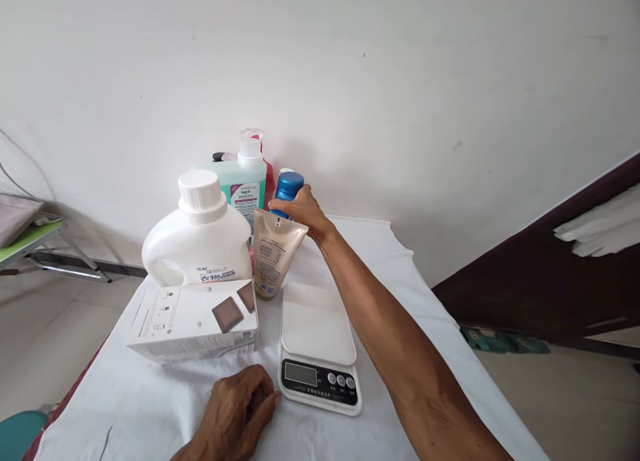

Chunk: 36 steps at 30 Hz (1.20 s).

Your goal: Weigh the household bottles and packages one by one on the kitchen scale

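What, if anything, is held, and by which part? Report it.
The right hand grips the blue bottle near its top. The left hand rests curled on the white cloth, with nothing visible in it.

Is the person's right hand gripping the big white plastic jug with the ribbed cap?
No, the right hand grasps the shiny blue cylindrical bottle behind the beige squeeze tube, apart from the white jug.

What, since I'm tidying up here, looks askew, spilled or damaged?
A short dark line on the white cloth, toward its near left part, breaks the plain fabric; whether stain or tear, I can't tell. No spill shows.
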{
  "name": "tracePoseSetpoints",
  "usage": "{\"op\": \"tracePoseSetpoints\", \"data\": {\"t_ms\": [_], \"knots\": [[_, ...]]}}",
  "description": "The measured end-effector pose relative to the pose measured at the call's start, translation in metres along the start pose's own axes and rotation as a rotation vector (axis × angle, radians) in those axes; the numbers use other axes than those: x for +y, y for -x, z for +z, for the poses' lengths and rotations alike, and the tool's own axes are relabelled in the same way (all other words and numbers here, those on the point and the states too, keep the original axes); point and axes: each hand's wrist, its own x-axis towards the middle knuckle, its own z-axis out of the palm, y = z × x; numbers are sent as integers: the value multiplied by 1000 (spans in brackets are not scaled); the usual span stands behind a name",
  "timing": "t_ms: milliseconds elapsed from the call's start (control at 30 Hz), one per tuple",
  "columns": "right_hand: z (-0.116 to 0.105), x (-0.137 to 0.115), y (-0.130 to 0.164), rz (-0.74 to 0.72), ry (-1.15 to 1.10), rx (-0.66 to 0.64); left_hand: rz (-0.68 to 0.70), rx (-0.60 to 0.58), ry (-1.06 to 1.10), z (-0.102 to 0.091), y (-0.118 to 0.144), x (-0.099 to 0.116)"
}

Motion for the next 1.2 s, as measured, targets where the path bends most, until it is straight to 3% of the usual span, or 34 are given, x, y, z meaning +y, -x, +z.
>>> {"op": "tracePoseSetpoints", "data": {"t_ms": [100, 167, 267, 367, 633, 767, 900, 1000, 1200], "knots": [[-5, -10, -10, 77, 157, -9, 20, -30, 2, 0, -1, -4], [-15, -12, -16, 1, 216, -99, 29, -37, 5, 0, -1, -6], [-36, -5, -18, -108, 305, -231, 29, -43, 11, -3, -2, -4], [-52, 10, -6, -33, 281, -265, 20, -65, 9, -7, -2, 3], [-49, 45, 25, -43, 136, 157, 46, -31, 5, -8, -2, 4], [-78, 41, 35, 54, 15, 295, 51, -29, -6, -9, -2, 6], [-126, 15, 68, -28, 18, 335, 49, -38, -14, -13, -3, 12], [-151, -6, 107, -6, -18, 283, 36, -53, -33, -15, -3, 14], [-153, -20, 175, 59, -71, 216, 39, -62, -51, -17, -3, 15]]}}
